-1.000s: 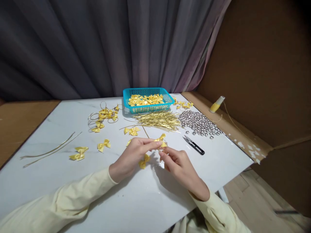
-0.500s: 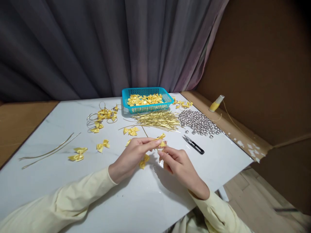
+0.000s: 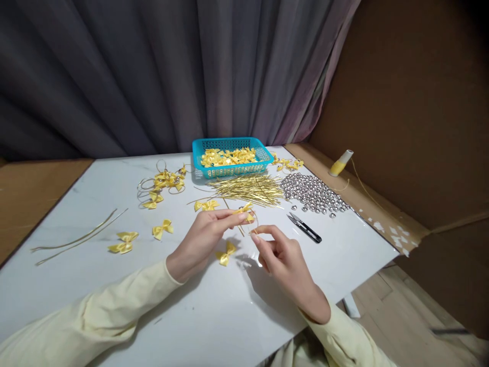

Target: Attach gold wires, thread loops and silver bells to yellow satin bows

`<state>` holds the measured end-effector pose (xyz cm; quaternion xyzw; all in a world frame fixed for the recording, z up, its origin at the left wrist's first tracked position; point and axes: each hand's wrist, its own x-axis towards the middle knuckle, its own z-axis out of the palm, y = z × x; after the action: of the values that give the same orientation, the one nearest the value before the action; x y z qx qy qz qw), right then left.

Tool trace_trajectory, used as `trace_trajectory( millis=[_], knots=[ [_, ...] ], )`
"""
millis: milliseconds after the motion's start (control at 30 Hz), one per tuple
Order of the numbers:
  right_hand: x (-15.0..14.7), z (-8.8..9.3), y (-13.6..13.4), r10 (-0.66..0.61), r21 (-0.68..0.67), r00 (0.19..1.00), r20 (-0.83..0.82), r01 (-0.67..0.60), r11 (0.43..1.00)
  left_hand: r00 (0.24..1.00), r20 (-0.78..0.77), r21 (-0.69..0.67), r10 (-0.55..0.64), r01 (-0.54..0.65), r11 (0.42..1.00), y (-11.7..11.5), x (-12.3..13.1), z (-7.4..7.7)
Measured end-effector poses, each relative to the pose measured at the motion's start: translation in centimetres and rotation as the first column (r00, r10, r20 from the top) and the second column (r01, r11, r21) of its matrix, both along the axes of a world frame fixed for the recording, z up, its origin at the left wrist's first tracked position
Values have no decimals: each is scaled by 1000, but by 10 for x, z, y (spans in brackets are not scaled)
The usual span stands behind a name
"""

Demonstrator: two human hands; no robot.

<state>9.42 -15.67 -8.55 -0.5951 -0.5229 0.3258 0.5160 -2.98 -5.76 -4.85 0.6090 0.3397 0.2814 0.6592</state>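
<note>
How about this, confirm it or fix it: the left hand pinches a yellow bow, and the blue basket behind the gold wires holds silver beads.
Wrong on one point. In the head view the blue basket behind the gold wires holds yellow bows; the silver beads lie loose on the table, right of the wires. The left hand does pinch a yellow bow.

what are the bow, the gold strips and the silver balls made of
The yellow bow, pinched in the left hand: likely satin ribbon, soft folds with a mild sheen. The gold strips, one seemingly pinched by the right hand: probably foil-covered wire ties, thin, straight, glittery. The silver balls: mirror-bright, so metal or plated plastic; cannot tell which.
</note>
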Motion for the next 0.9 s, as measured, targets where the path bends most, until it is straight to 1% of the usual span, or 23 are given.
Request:
trace_trajectory(
  millis=[67, 167, 267, 400, 533, 667, 800, 900],
  knots=[
    [-3, -2, -1, -21, 21, 998, -54, 22, 1000, 1000, 2, -1, 10, -10, 1000, 1, 0, 0],
    [-6, -3, 0, -6, 16, 986, -166, 8, 1000, 1000, 13, -1, 22, -22, 1000, 1, 0, 2],
    [-6, -3, 2, 5, -6, 977, -212, -6, 1000, 1000, 10, 10, 20, -21, 1000, 1, 0, 4],
    [-5, -3, 3, -5, -10, 986, -165, 4, 1000, 1000, -27, 55, 5, -3, 999, 2, -1, 5],
    [-7, -2, 4, 33, -29, 996, -77, -35, 999, 996, -85, 99, 2, 7, 995, 0, -2, 7],
    [-8, -1, 5, 49, -26, 998, -34, -49, 998, 991, -133, 138, -9, 27, 990, -4, -1, 8],
    [-7, 0, 7, 87, -16, 996, -22, -87, 996, 990, -126, 122, -70, 85, 989, -5, -1, 7],
    [-6, 1, 7, 97, -11, 994, -52, -98, 995, 989, -110, 103, -96, 107, 989, -5, -2, 6]
  ],
)
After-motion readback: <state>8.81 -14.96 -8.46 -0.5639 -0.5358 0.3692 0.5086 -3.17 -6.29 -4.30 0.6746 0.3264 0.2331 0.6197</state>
